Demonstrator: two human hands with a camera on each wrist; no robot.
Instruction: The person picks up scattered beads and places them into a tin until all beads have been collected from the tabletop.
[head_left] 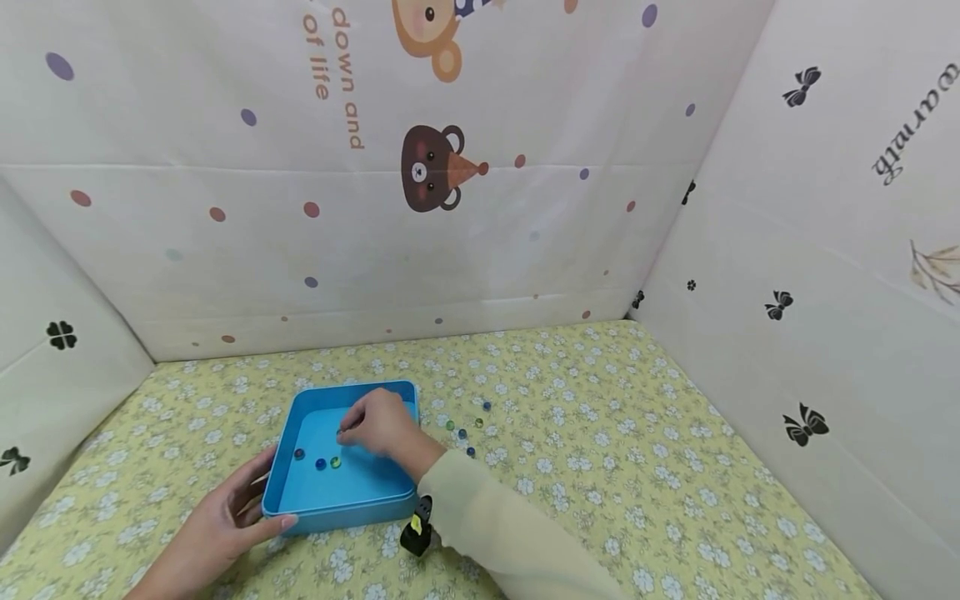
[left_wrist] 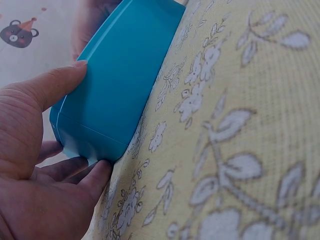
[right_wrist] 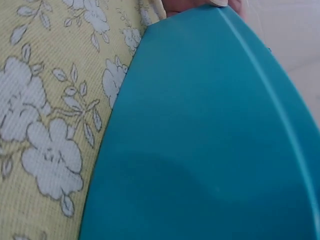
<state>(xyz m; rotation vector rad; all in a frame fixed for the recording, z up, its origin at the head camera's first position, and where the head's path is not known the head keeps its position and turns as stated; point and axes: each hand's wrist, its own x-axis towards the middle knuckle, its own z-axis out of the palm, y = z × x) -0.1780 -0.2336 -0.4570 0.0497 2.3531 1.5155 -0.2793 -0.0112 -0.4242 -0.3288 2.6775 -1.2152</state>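
Blue plastic box (head_left: 341, 518) clamped at its near-left corner in my left hand (head_left: 223, 515), I had my right hand (head_left: 381, 423) pinching a marble (head_left: 341, 432) over its floor, nearer than the left to the loose marbles (head_left: 462, 434) beyond its right wall.

- Before me spreads a yellow cloth (head_left: 600, 467) with white flowers.
- A blue box (head_left: 345, 518) rests on it.
- Right of the box, I see five small marbles (head_left: 462, 434) on the cloth.
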